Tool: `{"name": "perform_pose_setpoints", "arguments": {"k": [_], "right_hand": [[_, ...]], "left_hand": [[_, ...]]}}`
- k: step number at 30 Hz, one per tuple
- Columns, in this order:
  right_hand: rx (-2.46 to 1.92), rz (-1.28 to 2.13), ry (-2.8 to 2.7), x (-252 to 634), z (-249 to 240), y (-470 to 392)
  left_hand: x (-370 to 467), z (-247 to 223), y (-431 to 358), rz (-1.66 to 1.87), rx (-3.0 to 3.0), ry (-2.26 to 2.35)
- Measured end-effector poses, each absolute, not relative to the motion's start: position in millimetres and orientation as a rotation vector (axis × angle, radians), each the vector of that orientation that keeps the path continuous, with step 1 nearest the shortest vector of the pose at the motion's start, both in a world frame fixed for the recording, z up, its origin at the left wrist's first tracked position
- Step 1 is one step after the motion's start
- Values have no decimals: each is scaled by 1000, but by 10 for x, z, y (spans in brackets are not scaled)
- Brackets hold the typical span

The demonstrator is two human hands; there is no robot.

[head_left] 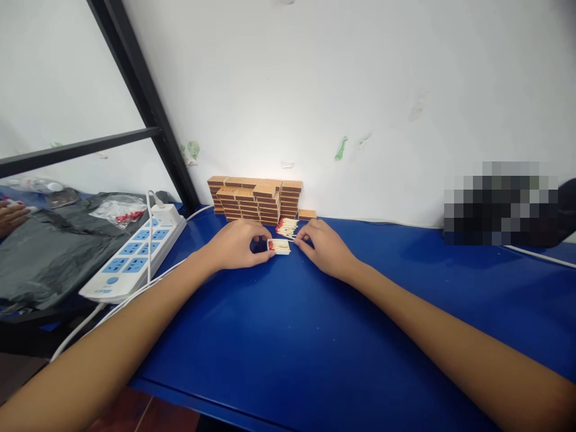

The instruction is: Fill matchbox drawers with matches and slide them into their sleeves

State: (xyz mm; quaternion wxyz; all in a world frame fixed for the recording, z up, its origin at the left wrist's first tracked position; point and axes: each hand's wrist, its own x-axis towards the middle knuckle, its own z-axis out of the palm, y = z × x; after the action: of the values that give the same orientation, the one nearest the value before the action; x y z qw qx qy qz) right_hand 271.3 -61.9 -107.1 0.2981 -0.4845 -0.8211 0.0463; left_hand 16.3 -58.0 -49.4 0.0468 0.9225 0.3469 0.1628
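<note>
— Blue desk (315, 336), white wall behind?
— Yes. Near its back edge, the left hand (236, 245) pinches an open matchbox tray (279, 246); the right hand (326, 247) fingers loose matches (287, 227) beside it. Stacked matchboxes (254, 199) line the wall.

The desk (315, 336) is blue. A pile of brown matchboxes (254, 201) sits at its back edge by the wall. Just in front lie loose matches (287, 227) and a small open tray of matches (279, 246). A white power strip (135, 255) lies along the left edge, and a white cord (540, 257) lies near the right back corner.
</note>
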Motion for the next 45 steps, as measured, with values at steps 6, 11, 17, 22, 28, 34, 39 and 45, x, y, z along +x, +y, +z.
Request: {"name": "perform_pose_setpoints", "arguments": {"k": [6,11,17,22,28,34,39,45], "right_hand": [[-1298,93,-2148,2706,-1095,-637],[-1344,104,-2135,2695,-1100,-639],[-1381,166,-2117,2699,-1083,-628],[-1438,173,-2148,2753,-1075,-601],[-1512,173,-2162,2730,-1046,-612],[-1425,193,-2125,2708,-993,-643],[-1367,262,-2242,2698,-981,-669],[-1403,264,-2198,2697,-995,-662]], "left_hand": [[185,-500,-600,497,2809,1034],[181,-485,-598,490,2810,1037],[174,-459,-613,477,2813,1024],[169,-454,-617,484,2789,1019],[163,-451,-617,459,2792,1031],[143,-449,-582,450,2783,1041],[131,-455,-574,464,2770,1058],[131,-432,-582,436,2751,1080]]}}
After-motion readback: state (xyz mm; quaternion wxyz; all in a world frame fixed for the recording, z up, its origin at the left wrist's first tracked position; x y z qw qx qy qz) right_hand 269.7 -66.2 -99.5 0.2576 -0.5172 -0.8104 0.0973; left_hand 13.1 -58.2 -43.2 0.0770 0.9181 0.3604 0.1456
